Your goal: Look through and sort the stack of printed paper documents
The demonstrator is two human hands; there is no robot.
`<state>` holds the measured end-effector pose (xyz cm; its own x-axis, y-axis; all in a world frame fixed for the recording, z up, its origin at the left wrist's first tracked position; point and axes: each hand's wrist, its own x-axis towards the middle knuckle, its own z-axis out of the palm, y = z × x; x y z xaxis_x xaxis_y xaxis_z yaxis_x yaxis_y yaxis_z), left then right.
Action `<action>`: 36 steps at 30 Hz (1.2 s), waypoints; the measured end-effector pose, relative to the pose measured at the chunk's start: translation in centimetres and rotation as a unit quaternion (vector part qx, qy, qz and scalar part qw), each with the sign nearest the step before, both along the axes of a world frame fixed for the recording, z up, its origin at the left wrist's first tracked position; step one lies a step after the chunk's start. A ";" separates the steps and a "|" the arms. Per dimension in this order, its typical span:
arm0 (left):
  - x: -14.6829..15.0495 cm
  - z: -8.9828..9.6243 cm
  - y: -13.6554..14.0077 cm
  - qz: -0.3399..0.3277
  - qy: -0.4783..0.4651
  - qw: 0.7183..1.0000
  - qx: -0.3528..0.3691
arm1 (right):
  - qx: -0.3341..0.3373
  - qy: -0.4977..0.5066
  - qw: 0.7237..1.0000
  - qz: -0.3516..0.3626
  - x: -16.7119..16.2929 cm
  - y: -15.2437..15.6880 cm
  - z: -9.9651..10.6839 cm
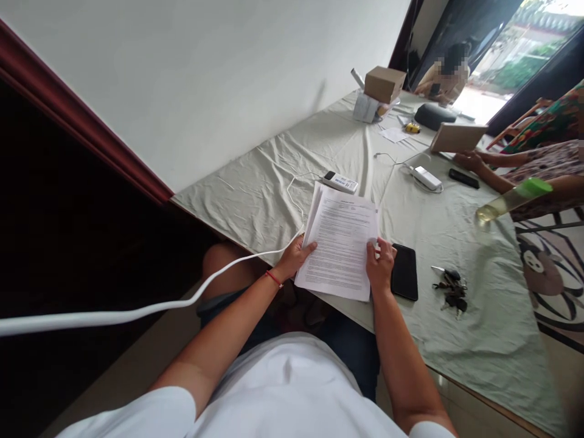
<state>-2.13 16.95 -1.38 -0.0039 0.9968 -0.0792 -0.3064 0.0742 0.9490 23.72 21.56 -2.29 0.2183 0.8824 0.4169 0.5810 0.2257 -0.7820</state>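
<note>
A stack of printed sheets (340, 243) is held at the table's near edge, text side up. My left hand (294, 257) grips its left side, thumb on top and fingers underneath. On the opposite side my right hand (381, 261) pinches the right edge, its thumb lying on the page. A black phone (404, 272) lies flat just right of that hand. Behind the top of the stack sits a white power bank (340, 181), partly covered by the paper, with a white cable (191, 298) running from it toward the lower left.
Keys (451, 291) lie on the cloth-covered table (497, 304). A green-capped bottle (513, 199) leans at the right near another person's arm. Farther back are a second white device (427, 177), a dark phone (463, 178), a cardboard box (384, 84) and a yellow tape measure (412, 128). Another person sits behind.
</note>
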 end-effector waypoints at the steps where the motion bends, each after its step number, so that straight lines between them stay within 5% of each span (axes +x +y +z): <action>1: 0.1 0.1 0.0 0.002 0.001 1.000 0.005 | -0.002 -0.001 1.000 -0.001 0.0 0.1 -0.1; 7: 0.2 0.5 -0.3 0.018 -0.059 0.998 -0.010 | -0.130 0.195 0.972 0.024 0.6 0.3 0.5; 13: 0.3 1.5 0.1 -0.034 -0.089 0.995 0.009 | -0.300 0.412 0.841 0.180 1.4 -1.2 4.2; 15: 0.3 2.8 0.8 -0.053 -0.049 0.997 0.041 | -0.287 0.404 0.849 0.184 1.6 -1.6 5.8; 20: -0.2 7.3 2.6 -0.096 0.062 0.982 0.151 | -0.127 0.317 0.925 0.170 2.7 -1.8 9.4; 23: -0.6 8.8 2.9 -0.089 0.096 0.977 0.171 | -0.148 0.228 0.943 0.192 3.5 -1.8 10.5; 29: -1.3 8.4 2.6 -0.108 0.083 0.969 0.204 | -0.157 0.136 0.951 0.230 4.3 -2.4 10.3; 36: -1.9 7.0 1.6 -0.221 0.170 0.943 0.183 | -0.193 0.037 0.953 0.233 6.1 -2.9 9.8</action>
<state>-3.99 18.51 5.58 0.4551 0.8675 0.2009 0.0050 -0.2281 0.9736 29.87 18.69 7.51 -0.2181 0.9751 0.0413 0.4287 0.1337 -0.8935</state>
